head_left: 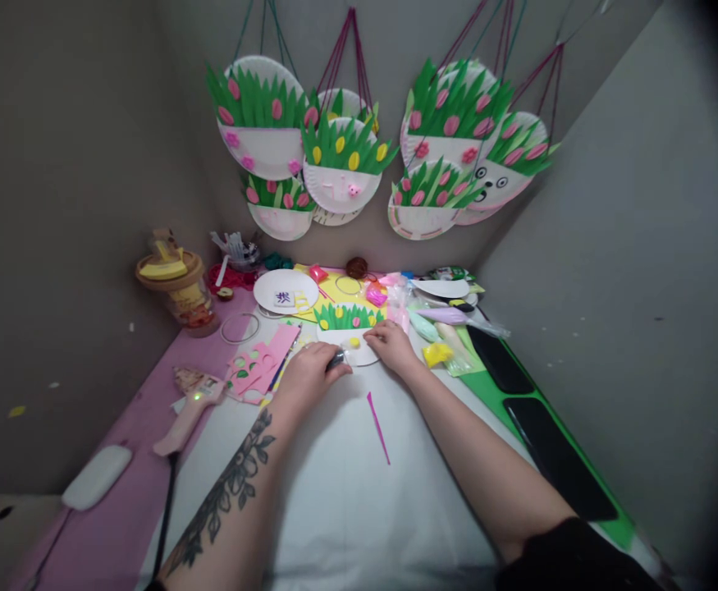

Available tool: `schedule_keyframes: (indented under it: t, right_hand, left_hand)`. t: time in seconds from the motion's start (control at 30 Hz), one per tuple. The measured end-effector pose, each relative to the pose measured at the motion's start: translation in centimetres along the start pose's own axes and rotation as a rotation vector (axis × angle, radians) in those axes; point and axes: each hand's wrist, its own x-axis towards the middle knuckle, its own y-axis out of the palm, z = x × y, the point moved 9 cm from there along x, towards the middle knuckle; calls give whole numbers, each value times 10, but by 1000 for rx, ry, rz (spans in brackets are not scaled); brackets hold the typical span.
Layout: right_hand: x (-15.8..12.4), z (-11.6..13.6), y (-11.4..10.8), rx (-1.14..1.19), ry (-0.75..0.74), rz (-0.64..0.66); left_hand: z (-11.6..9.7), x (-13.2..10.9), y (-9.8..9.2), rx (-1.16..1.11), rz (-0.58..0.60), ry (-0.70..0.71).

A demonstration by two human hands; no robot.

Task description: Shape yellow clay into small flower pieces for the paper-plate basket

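Observation:
A white paper plate [329, 335] lies on the white table cover, with green paper grass [349, 316] and pink and yellow flowers along its top. My left hand [313, 371] is closed round a small dark lump in clear wrapping [336, 359], at the plate's lower left. Over the plate's right side, my right hand [389, 343] has its fingers bent and pressed together; whatever is between the fingertips is hidden. A small yellow piece [354, 343] sits on the plate between both hands. Nearer to me lies a thin magenta tool [378, 428].
Left are a pink glue gun [191, 410], pink cut paper [260, 361] and a lidded cup [180, 287]. Clay packets [437, 353] and black trays [559, 455] lie right. Decorated plates [343, 176] hang on strings above the table's back.

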Motion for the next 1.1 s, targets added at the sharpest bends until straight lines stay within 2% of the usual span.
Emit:
schedule_keyframes:
  t: [0.63,1.0,1.1]
  right_hand:
    - [-1,-1,0,91,25,-4]
    - [0,-2,-3,146,56,-61]
    - [0,0,-10,176,71,-97]
  left_hand:
    - [0,0,0,1,18,-10]
    - [0,0,0,-10,18,-21]
    - [0,0,-1,-14,13,-18]
